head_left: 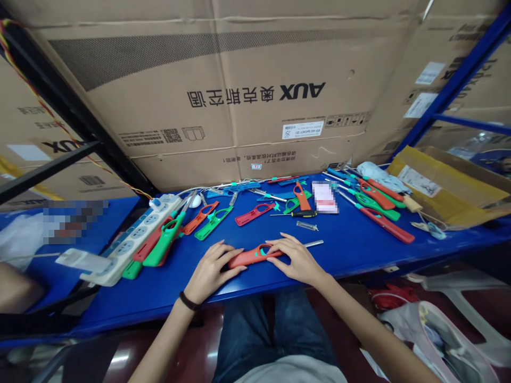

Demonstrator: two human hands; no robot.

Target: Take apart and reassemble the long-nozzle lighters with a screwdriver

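Observation:
A red long-nosed lighter [251,256] lies flat on the blue table [351,244] near its front edge, its metal tube pointing right. My left hand [211,268] rests on the lighter's left end, fingers stretched over it. My right hand [295,258] presses down on the lighter's middle and trigger part, fingers bent over it. Both hands hold the lighter against the table.
Several red, green and blue lighter shells and lighters [213,222] lie scattered behind, with a small screwdriver [297,214]. A white power strip [131,242] sits at left, another lighter pile [379,205] at right. Big cardboard boxes [239,90] wall the back. Another person's arm [16,287] shows far left.

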